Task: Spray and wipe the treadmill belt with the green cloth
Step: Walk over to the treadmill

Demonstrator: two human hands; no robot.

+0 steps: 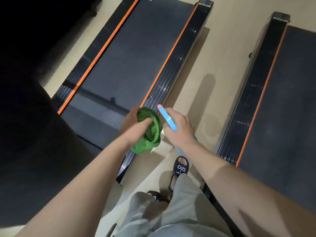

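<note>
Hidden and cut-off parts around the treadmill

Spray bottle (168, 119) showing only its blue head and pink nozzle, body lying hidden behind the right hand (177, 129); green cloth (150, 132) partly disappearing inside the left hand (136, 127); neighbouring treadmill (282, 100) running off the right edge; upper-left corner sinking into unreadable darkness.
</note>
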